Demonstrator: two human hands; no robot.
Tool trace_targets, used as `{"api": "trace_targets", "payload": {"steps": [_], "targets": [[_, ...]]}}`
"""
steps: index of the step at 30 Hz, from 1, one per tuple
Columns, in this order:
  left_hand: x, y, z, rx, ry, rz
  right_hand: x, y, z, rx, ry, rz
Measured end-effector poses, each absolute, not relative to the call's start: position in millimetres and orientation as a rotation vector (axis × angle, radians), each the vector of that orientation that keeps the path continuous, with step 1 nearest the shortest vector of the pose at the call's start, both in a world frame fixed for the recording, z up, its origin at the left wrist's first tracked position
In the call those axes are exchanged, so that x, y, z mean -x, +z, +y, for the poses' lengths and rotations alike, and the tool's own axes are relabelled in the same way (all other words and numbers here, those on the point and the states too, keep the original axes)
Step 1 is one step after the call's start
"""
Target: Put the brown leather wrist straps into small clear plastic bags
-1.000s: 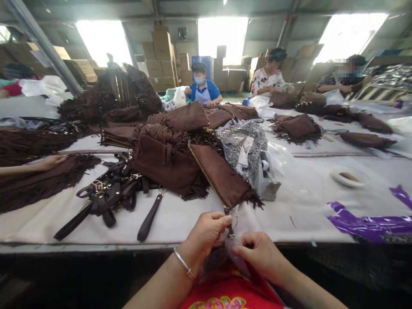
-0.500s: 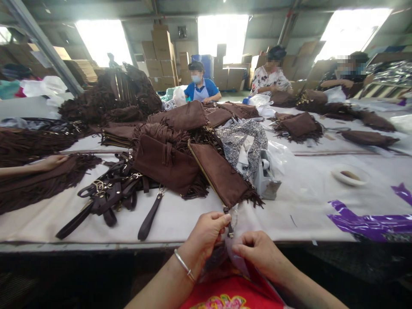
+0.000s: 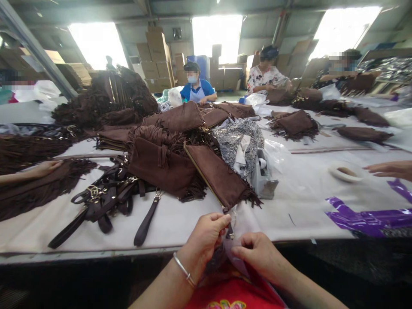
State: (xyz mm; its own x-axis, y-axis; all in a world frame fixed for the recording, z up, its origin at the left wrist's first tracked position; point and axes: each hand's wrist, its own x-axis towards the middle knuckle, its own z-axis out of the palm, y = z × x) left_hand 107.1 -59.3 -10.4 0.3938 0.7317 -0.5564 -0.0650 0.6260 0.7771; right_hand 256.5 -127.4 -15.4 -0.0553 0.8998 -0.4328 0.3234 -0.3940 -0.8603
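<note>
In the head view, my left hand (image 3: 209,234) pinches the dark strap tab (image 3: 229,231) at the near corner of a brown fringed pouch (image 3: 217,174). A small metal fitting shows at the tab's lower end. The pouch lies slanted on the table with its gold zipper along the left edge. Just right of my left hand, my right hand (image 3: 257,253) is closed, thumb against finger, on a thin translucent plastic film (image 3: 234,254). The film hangs between my hands over my lap. A silver bangle (image 3: 184,268) circles my left wrist.
Brown fringed pouches pile up behind. Dark wrist straps (image 3: 106,197) lie left, one loose strap (image 3: 147,219) nearer. A grey tape dispenser (image 3: 268,180), tape roll (image 3: 346,171) and purple plastic (image 3: 357,216) lie right. Another person's hand (image 3: 41,169) rests left, another (image 3: 391,168) right. Co-workers sit opposite.
Another person's hand has come in from the right beside the tape roll. The view has shifted slightly. My hands keep nearly the same hold.
</note>
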Motion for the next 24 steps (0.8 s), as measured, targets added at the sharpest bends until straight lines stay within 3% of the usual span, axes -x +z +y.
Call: {"api": "trace_targets", "payload": {"steps": [24], "targets": [[-110.4,-22.9,-60.9,-0.744,0.615,1.124,-258.9,-19.3,-128.7,1.526,1.639,-1.099]]}}
